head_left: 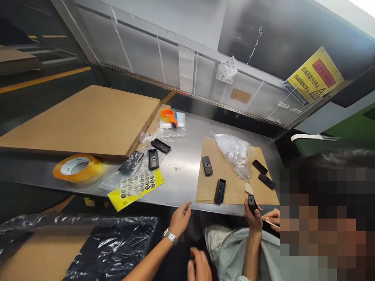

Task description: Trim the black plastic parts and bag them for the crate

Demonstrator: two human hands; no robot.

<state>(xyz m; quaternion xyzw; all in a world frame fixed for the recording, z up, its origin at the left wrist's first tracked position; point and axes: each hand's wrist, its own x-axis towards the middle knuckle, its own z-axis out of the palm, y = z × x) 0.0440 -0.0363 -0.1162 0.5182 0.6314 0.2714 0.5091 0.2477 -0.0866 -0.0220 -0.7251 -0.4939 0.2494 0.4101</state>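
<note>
My left hand (180, 218), with a metal watch at its wrist, hangs just off the table's front edge with bent fingers apart and nothing in them. Lower down, at the bottom of the view, my right hand (199, 265) is slightly blurred, its fingers raised and nothing seen in it. Closest to my left hand on the table are a yellow sticker sheet (136, 189) with round black labels and an open black tray-shaped part (152, 159). Another such part (161, 146) lies behind it. A black part (220, 191) and one with a round disc (207, 166) rest on cardboard.
Beside me at the right, a person's hands hold a black part (252, 203) and a thin white stick (271, 223). Stacked cardboard (82, 117), a tape roll (76, 168), an orange tape dispenser (169, 116) and a clear bag (234, 150) are on the table. A plastic-lined box (117, 246) stands lower left.
</note>
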